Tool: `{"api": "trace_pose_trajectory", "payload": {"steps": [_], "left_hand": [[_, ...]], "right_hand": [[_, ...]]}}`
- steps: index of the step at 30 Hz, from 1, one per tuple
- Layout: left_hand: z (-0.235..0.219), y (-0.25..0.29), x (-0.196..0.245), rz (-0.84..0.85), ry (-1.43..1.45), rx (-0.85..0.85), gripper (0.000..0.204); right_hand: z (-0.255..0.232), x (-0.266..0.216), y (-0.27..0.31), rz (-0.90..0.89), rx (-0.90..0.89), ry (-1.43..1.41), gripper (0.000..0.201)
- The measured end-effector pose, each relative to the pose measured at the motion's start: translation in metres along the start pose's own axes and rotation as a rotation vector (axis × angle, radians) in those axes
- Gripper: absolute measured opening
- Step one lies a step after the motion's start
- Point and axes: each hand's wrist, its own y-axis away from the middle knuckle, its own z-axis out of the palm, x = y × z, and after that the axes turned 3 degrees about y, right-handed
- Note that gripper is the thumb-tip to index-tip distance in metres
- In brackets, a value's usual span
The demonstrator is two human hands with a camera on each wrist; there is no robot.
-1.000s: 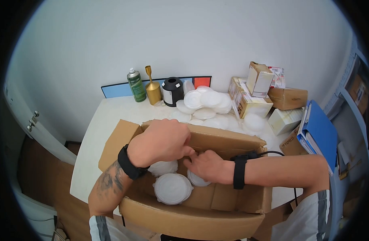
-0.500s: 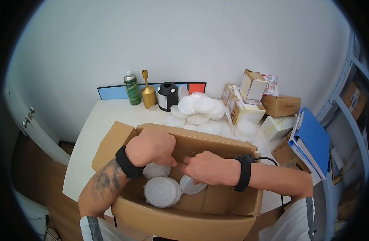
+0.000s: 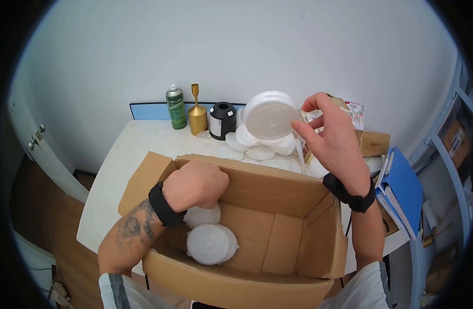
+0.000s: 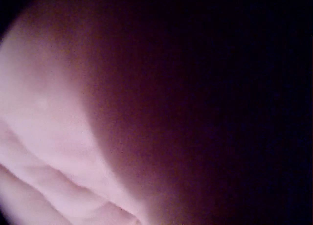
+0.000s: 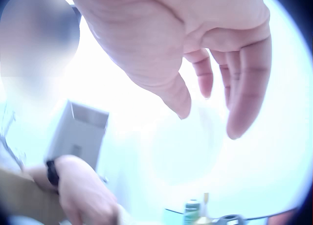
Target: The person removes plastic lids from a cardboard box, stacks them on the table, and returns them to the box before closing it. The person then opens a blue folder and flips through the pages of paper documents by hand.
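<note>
My right hand is raised over the back of the table, thumb and fingers spread apart. Right at its fingertips, a round translucent white lid hangs tilted in the air over a pile of similar lids. In the right wrist view, the lid is a faint disc beyond the spread fingers. Inside the left part of the cardboard box, my left hand hangs back-up, its fingertips hidden. Just below it lie a whitish bundle and a stack of round lids.
Behind the box stand a green spray can, a gold candlestick and a black container. Small cartons and a blue binder are at the right. A box flap sticks out at the left.
My right hand has risen out of the box, up and right over the lid pile, and let go of a lid. My left hand stays inside the box at the left.
</note>
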Motion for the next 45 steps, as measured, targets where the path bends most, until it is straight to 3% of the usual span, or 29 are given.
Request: {"api": "trace_pose_trajectory", "payload": {"steps": [2,4,6,7,9,14,16,19,23,25,26,29,30,33,34,36,37,38,40,45], "left_hand": [[0.007,0.002,-0.002,0.02,-0.001,0.049,0.015],[0.016,0.002,-0.002,0.104,0.005,0.262,0.013],[0.02,0.002,0.004,0.102,-0.002,0.295,0.011],[0.019,0.002,0.008,0.113,-0.017,0.334,0.01],[0.014,0.001,0.015,0.095,-0.047,0.287,0.01],[0.006,0.0,0.022,0.043,-0.115,0.168,0.01],[0.0,-0.003,0.019,0.075,-0.133,-0.012,0.016],[-0.009,0.002,0.019,0.104,-0.033,-0.025,0.023],[-0.02,0.005,0.014,0.159,0.088,-0.031,0.026],[-0.028,0.01,0.009,0.151,0.161,-0.02,0.026],[-0.032,0.012,0.008,0.152,0.234,-0.013,0.028],[-0.046,0.023,0.003,0.083,0.296,0.016,0.03],[-0.047,0.023,-0.002,0.084,0.295,0.015,0.03],[-0.048,0.025,-0.014,0.125,0.468,0.185,0.034],[-0.049,0.026,-0.016,0.127,0.467,0.185,0.034],[-0.053,0.028,-0.016,0.083,0.701,0.328,0.034],[-0.061,0.034,-0.01,0.014,0.858,0.299,0.033],[-0.059,0.032,-0.01,0.017,0.856,0.297,0.033],[-0.052,0.025,-0.016,0.039,1.037,0.444,0.034],[-0.05,0.016,-0.024,0.054,1.124,0.461,0.033]], "right_hand": [[0.013,0.011,0.002,-0.162,0.165,0.321,0.026],[0.023,0.007,0.012,-0.108,0.081,0.325,0.024],[0.038,0.008,0.022,-0.148,-0.111,0.458,0.024],[0.049,0.01,0.03,-0.145,-0.113,0.451,0.024],[0.067,0.015,0.043,-0.294,-0.251,0.743,0.024],[0.06,0.017,0.049,-0.355,-0.245,0.678,0.023],[0.062,0.019,0.05,-0.369,-0.237,0.632,0.024],[0.066,0.017,0.046,-0.56,-0.063,0.567,0.022],[0.071,0.009,0.045,-0.745,-0.015,0.505,0.02],[0.074,0.006,0.053,-0.867,-0.222,0.481,0.016],[0.077,0.008,0.056,-0.869,-0.22,0.48,0.016],[0.085,0.014,0.061,-0.739,-0.603,0.522,0.021],[0.085,0.014,0.062,-0.737,-0.602,0.522,0.021],[0.081,0.005,0.061,-0.526,-1.041,0.603,0.039],[0.087,0.016,0.067,-0.524,-1.04,0.604,0.039],[0.105,0.049,0.083,-0.692,-0.764,0.321,0.046],[0.105,0.042,0.081,-0.622,-0.966,0.39,0.05],[0.104,0.03,0.077,-0.619,-0.963,0.39,0.05],[0.098,0.008,0.071,-0.412,-1.237,0.453,0.051],[0.097,-0.001,0.07,-0.352,-1.319,0.332,0.054]]}}
